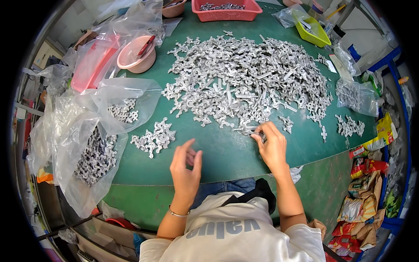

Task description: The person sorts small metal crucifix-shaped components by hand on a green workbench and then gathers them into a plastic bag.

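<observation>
Green table [227,153], metal castings being sorted by hand.
Right hand [271,146] pinches a casting [248,129] at the big pile's [248,78] six-o'clock edge; left hand [185,168] loose, empty. Clear bag [94,148] of castings at nine o'clock; red basket [227,11] with parts at twelve; yellow tray [312,30] at one; coloured snack packets [364,187] at four.

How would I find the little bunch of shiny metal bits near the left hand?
Start at the green table with the huge silver heap. Go left toward the clear plastic bag. The small cluster of metal pieces lies by itself just right of the bag, above the empty left hand, apart from the heap.
</observation>
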A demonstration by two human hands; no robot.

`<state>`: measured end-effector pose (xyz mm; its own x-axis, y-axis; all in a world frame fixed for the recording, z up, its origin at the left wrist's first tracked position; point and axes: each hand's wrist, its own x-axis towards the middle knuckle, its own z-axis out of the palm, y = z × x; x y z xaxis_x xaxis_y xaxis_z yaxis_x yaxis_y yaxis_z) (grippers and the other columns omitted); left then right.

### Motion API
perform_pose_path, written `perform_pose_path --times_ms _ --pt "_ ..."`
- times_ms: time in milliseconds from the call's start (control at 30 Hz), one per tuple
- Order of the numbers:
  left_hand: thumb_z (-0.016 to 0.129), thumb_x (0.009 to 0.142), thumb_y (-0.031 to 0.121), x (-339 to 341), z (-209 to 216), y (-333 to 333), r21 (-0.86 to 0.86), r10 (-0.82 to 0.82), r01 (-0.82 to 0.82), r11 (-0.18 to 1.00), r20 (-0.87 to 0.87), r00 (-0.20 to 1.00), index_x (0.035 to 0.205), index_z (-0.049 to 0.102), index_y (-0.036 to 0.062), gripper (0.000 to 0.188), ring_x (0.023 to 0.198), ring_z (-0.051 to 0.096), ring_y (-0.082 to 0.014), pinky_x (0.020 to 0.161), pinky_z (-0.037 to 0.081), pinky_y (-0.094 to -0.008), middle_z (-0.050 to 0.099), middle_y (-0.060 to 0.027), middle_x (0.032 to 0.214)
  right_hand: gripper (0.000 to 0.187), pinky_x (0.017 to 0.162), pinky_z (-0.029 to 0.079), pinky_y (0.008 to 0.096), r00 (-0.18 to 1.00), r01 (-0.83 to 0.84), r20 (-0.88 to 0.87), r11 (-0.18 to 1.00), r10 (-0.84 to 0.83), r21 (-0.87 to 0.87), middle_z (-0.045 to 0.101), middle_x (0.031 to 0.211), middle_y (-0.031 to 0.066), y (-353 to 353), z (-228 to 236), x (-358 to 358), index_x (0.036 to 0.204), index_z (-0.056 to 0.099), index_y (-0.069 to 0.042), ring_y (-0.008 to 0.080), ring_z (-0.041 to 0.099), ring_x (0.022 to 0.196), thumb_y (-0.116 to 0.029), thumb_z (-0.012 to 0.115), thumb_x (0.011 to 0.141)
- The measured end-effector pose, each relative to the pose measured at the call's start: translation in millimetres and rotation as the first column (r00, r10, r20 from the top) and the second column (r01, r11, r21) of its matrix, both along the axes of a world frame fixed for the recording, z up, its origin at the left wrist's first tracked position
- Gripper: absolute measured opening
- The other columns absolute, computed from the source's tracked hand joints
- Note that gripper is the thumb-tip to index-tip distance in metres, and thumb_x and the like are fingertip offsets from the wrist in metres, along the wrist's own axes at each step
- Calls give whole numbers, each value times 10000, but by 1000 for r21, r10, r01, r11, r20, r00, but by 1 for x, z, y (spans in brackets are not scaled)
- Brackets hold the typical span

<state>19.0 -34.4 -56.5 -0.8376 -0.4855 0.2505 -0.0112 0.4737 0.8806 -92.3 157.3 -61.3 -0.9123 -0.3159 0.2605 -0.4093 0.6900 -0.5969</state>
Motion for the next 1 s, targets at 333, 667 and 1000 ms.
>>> perform_pose_path --times_ms 333,667,1000 --pt "536 838 2 -7 34 30 848 -497 383 367 -169 851 1102 511 -74 276 886 571 -168 763 479 -269 570 -133 977 168 471 428 252 905 -394 -340 810 258 -435 609 766 103 6 36 44 723 622 -17 161 541 535 48 714 598" --pt "554 748 -153 0 45 30 706 -471 552 445 -340 814 1013 559 -77 276 961 541 -186 819 496 -298 513 -151 1068 224 503 459 244 907 -390 -346 786 239 -480 617 774 117 6 44 51 787 620 2 178 595 610 58 725 597" --pt "555 755 -143 2 48 31 707 -482 567 422 -355 801 1009 560 -74 263 967 542 -193 826 496 -303 519 -160 1070 230 547 484 273 916 -376 -333 772 224 -513 615 773 129 10 51 59 792 616 18 207 608 654 92 708 594"
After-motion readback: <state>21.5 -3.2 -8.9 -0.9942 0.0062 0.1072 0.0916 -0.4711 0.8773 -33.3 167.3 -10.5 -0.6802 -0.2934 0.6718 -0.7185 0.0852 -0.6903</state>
